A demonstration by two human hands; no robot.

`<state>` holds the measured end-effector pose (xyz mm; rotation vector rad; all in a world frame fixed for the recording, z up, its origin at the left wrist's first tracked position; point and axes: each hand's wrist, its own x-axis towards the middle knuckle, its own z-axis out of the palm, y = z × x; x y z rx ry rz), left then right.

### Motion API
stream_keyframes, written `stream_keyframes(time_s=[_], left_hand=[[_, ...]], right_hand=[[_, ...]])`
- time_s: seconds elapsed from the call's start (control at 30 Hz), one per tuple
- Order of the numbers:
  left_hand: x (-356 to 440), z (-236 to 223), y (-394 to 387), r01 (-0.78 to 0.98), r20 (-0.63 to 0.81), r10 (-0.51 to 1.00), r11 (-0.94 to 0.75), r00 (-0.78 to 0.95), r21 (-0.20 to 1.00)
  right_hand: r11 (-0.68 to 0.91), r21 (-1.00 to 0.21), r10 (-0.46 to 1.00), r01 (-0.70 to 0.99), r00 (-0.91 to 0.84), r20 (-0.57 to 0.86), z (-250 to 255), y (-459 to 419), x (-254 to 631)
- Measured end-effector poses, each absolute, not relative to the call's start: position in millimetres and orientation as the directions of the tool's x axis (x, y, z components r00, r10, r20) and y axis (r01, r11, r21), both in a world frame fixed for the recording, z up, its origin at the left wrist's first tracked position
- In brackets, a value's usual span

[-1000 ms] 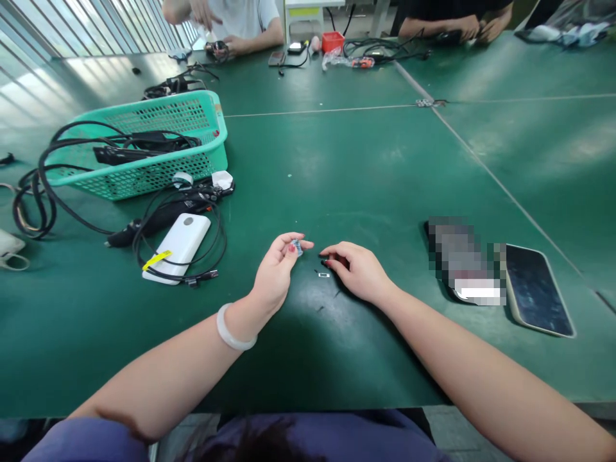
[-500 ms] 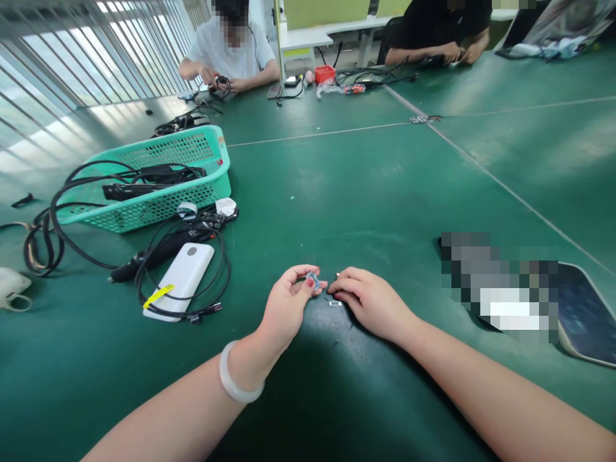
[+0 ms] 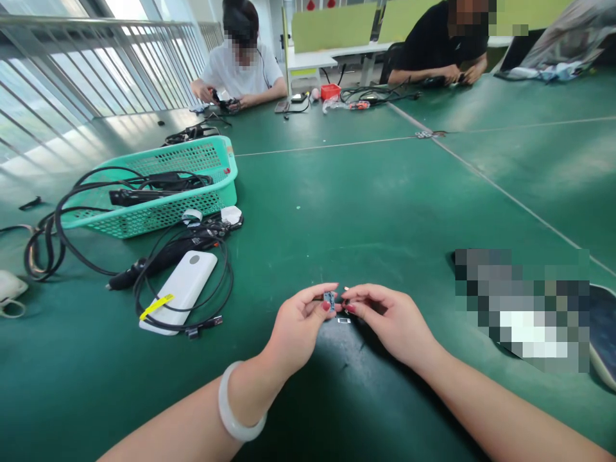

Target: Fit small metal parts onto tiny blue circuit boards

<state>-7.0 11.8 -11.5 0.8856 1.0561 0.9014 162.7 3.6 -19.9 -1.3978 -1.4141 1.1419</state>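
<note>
The person's left hand [image 3: 298, 330] is grasping a small blue piece [image 3: 329, 301] between thumb and fingers, raised just above the desk [image 3: 366, 212] near its close edge. A white bangle [image 3: 231, 410] encircles the left wrist. The right hand [image 3: 407, 321] is placed just beside it, thumb and index finger drawn together on a small dark piece [image 3: 344, 301]; its form is too small to determine. The two hands face each other, their fingertips near one another. Below the fingertips, a small pale rectangular piece [image 3: 343, 320] lies flat on the desk.

To the left of the hands, a white power bank [image 3: 185, 289] lies on the desk, a yellow tag [image 3: 156, 307] and loops of black cable [image 3: 231, 276] across it. Beyond it, a black device [image 3: 163, 256] rests in front of a turquoise basket [image 3: 230, 163], which contains dark items and cables. To the right, a phone [image 3: 604, 337] lies partly out of view, beside a dark flat object [image 3: 486, 285] obscured by blurring.

Across the desk, a person in a white shirt [image 3: 260, 74] and a person in a black top [image 3: 426, 45] are seated, each handling dark items. Between them stands a red box [image 3: 330, 91].
</note>
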Motion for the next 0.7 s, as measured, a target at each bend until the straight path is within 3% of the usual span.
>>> stream_keyframes(time_s=[0.33, 0.7], left_hand=[[-7.0, -14.9, 7.4, -0.159, -0.255, 0.896, 0.329, 0.364, 0.931], [-6.0, -13.1, 7.6, -0.159, -0.224, 0.919, 0.287, 0.325, 0.945]], right_hand=[[-0.092, -0.975, 0.996, 0.204, 0.026, -0.088, -15.7, 3.1, 155.5], [-0.004, -0.953, 1.000, 0.304, -0.014, -0.009, -15.7, 0.4, 158.7]])
